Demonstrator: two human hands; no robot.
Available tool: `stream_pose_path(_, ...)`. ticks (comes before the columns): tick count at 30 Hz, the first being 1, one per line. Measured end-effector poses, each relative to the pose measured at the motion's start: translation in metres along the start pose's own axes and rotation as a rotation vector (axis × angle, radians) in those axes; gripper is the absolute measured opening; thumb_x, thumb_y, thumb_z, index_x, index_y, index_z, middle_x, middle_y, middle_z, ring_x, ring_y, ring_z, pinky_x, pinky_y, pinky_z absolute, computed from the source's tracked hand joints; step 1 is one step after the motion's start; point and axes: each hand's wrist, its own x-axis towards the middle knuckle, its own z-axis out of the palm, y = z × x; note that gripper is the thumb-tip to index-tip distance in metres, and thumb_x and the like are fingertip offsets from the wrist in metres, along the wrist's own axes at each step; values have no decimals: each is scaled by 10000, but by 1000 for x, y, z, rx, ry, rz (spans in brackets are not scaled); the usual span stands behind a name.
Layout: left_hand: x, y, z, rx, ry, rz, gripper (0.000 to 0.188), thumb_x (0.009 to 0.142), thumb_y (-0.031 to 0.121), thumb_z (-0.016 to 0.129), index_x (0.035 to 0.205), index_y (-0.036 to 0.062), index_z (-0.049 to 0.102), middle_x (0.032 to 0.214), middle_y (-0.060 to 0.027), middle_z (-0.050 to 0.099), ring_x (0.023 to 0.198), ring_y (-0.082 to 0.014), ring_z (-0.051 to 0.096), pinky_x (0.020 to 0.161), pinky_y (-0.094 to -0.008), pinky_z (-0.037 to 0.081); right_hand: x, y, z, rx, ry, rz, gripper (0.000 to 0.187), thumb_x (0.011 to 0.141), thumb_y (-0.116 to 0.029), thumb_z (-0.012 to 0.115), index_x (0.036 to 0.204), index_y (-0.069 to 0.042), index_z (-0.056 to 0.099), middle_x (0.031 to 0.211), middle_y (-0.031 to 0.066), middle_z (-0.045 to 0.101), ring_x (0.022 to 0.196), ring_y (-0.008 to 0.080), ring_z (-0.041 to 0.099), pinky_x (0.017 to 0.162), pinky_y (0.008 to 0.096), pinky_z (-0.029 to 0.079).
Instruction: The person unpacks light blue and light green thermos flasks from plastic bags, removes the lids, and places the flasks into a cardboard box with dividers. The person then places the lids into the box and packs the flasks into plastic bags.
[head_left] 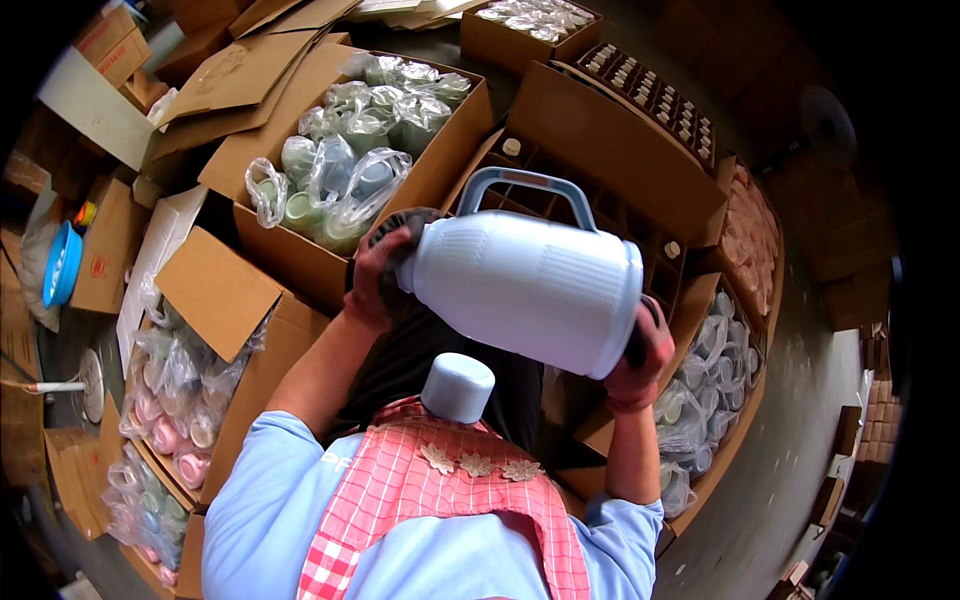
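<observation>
A pale blue thermos jug (525, 285) with a grey-blue handle lies sideways between my two hands, its handle on the far side. My left hand (385, 265), in a red and black work glove, is closed around the jug's narrower end. At the wide base end is my right hand (638, 360), gloved the same way and gripping it. A light blue cup-shaped lid (458, 388) rests upside down or upright, I cannot tell which, against my red checked apron (440, 500). Behind the jug stands a divided carton (600, 110), its compartments partly hidden.
An open carton (265, 240) of plastic-wrapped green and blue cups stands far left. Wrapped pink cups (175, 435) fill a box at left. More wrapped lids (705, 385) sit in a carton at right, near a box of pink pieces (750, 235). Several white-capped bottles (650, 95) stand behind.
</observation>
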Motion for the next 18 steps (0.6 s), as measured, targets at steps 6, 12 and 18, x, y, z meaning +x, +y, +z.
stream_pose_path(6,-20,-43,-18,452,-80,281,256,897,116,484,1092,-46,521,1128,-213,582,1055,-291,568,942,-350,431,12,-4,-22,-152,-272,-297,333,572,-188,681,882,-77,631,891,112,618,732,284,610,614,370,482)
stream_pose_path(12,-2,15,21,200,-19,114,468,745,278,710,1054,-41,562,1044,-197,610,936,-313,612,853,-377,473,-76,60,-2,844,25,768,364,854,-191,602,1155,1,536,1087,96,602,925,205,600,788,338,509)
stream_pose_path(18,17,51,41,623,-449,670,560,650,375,772,1066,40,607,1038,-204,590,909,-340,618,783,-396,511,-72,54,-2,1486,-25,1352,402,903,-234,528,1249,-30,495,1150,126,584,1016,244,587,872,367,499)
